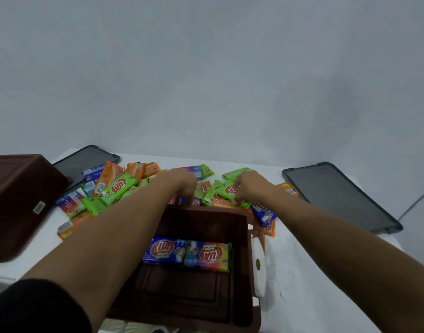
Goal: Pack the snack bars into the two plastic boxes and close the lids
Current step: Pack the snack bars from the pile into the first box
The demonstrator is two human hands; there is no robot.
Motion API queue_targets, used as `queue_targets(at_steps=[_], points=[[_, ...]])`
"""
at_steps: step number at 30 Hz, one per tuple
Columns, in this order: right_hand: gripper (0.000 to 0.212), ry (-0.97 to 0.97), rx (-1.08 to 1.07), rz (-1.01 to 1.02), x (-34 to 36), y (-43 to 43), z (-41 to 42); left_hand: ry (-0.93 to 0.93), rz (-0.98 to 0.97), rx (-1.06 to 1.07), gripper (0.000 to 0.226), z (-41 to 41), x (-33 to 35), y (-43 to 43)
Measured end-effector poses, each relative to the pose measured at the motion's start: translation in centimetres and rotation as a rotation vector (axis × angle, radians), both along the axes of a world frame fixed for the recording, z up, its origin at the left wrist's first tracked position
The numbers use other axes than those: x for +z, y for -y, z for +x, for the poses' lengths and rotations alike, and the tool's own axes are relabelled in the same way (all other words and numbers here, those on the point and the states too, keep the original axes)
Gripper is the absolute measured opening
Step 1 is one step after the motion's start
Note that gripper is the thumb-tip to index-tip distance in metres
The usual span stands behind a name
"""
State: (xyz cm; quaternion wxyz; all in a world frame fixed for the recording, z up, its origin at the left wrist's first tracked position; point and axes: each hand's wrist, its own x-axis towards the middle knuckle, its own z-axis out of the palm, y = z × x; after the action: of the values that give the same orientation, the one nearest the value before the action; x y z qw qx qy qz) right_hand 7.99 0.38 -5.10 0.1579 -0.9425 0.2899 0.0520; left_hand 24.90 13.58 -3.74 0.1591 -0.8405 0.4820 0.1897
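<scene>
Beyond the box [206, 222], left hand [179, 183] on bars [119, 186], right hand [251, 186] pinching green bar [230, 189]

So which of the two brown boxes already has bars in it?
The near box, in the middle: a blue bar and a multicoloured bar lie side by side on its floor. The left box shows only its outside.

One wide-angle camera rides on the person's head, facing forward and down along both outstretched forearms. The open brown box [241, 236] sits close beneath it, the white worktop [314, 272] runs away, and the pale wall [206, 68] fills the upper half.
</scene>
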Motion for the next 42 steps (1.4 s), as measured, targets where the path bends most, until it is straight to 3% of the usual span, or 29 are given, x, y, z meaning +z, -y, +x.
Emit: queue_targets(at_steps=[8, 11, 15, 18, 23, 26, 29, 32, 37, 42], points=[[0.049, -0.041, 0.027, -0.042, -0.5, 0.7, 1.1, 0.000, 0.057, 0.203, 0.025, -0.8, 0.5, -1.1], [0.053, -0.035, 0.021, -0.037, -0.5, 0.7, 1.1, -0.130, 0.039, 0.315, 0.027, 0.4, 0.2, -1.5], [0.055, -0.008, 0.025, -0.013, -0.3, 0.5, 1.0, -0.372, -0.177, 0.540, 0.030, 1.6, 0.4, -2.0], [0.054, 0.003, 0.017, 0.025, -0.2, 0.3, 0.9, -0.389, -0.114, 0.494, 0.040, 1.0, 0.5, -2.1], [0.051, 0.015, -0.001, 0.040, -0.3, -0.1, 0.7, -0.188, -0.147, 0.408, 0.030, -0.2, -0.5, -1.6], [0.052, 0.042, -0.010, 0.054, -0.5, -0.1, 0.5, -0.258, -0.209, 0.459, 0.027, -0.1, -0.7, -2.0], [0.057, 0.084, -0.011, 0.075, -0.3, -0.2, 0.1, -0.558, -0.410, 0.688, 0.030, 0.8, -0.6, -2.9], [0.052, 0.167, -0.027, 0.121, 0.4, -0.4, 0.0, -0.790, -0.737, 0.767, 0.038, 1.2, -0.7, -3.4], [0.041, 0.296, -0.068, 0.235, 2.7, -0.9, 0.0, -1.164, -1.302, 0.880, 0.015, 1.3, 1.0, -3.6], [0.025, 0.426, -0.087, 0.554, 4.4, -1.5, -0.6, -1.588, -1.621, 1.011, 0.013, 1.4, 3.7, -4.5]])
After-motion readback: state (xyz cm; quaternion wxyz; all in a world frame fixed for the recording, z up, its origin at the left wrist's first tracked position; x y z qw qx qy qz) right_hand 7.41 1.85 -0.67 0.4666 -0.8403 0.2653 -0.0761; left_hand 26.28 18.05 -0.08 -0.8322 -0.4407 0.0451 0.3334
